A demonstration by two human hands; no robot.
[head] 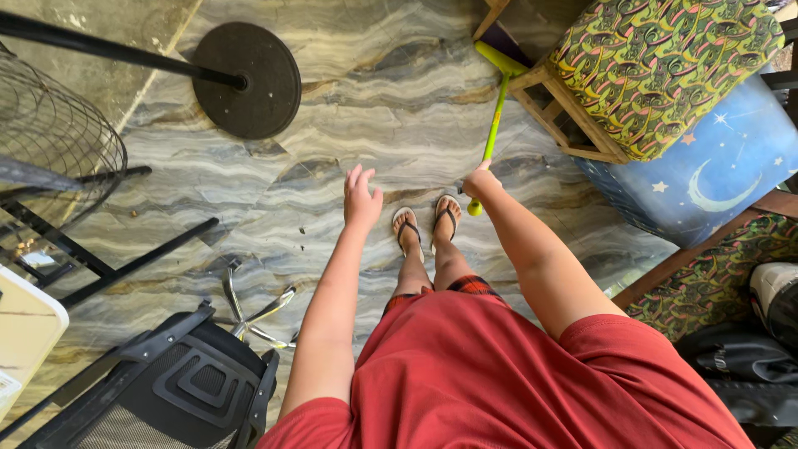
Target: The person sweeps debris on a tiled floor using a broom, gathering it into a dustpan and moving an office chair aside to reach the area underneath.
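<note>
1. Nearest the camera is the person's red shirt (515,374), filling the near middle; two bare forearms reach out from it, and two feet in sandals (428,224) stand on the marbled tile floor (374,108) beyond.
2. The right hand (480,180) is closed around the green broom handle (492,125) close to its near end; a rounded green end cap shows just below the fist; the handle runs away to the far right, where its wider green head meets the leg of a wooden stool (573,116).
3. The left hand (361,198) holds nothing; its fingers are spread wide, palm down, in the air to the left of the feet.
4. By my judgement the handle is light, stiff and smooth, probably plastic or thin coated tube, though the view is too small to be sure; a grip near the cap steers it, and a second hold at mid-shaft would give firmer control.
5. Counted: one green handle; two hands; two sandals; one patterned green cushion (665,66) on the stool; one blue cushion with moon and stars (715,175) below it.
6. To the left: one round black stand base (249,79) with its pole, one wire fan guard (50,141), and one black office chair (183,382) at the near left.
</note>
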